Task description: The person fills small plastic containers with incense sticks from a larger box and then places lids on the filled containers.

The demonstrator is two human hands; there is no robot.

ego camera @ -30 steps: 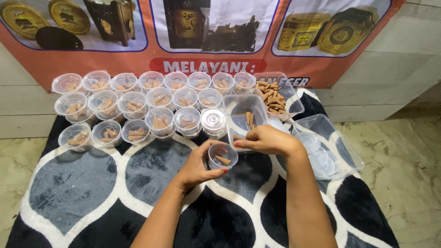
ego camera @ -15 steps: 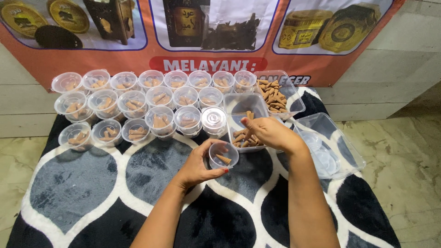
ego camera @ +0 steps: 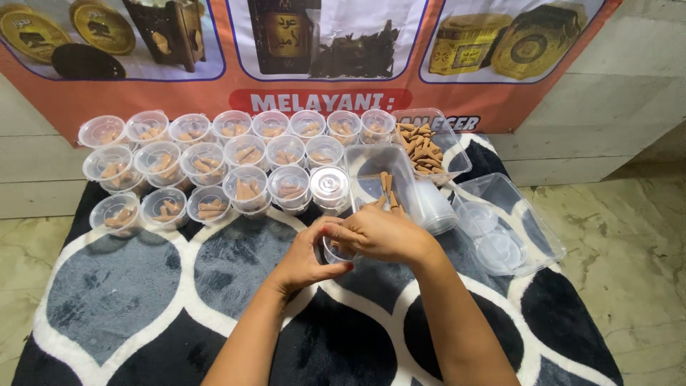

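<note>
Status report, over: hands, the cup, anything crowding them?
Left hand cradles small clear cup. Right hand covers its mouth. Filled cups and rectangular tub close behind.

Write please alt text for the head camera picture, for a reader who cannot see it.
Two bare hands, left hand and right hand, meet over a small clear cup above a patterned rug. Behind them stand rows of small cups of brown cones, a tray of cones and a tray of lids.

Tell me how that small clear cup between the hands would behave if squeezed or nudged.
The small clear cup looks thin-walled, so it probably flexes under a squeeze. Holding few brown cones, it is likely light and slides easily. The plush rug may let it tip.
</note>
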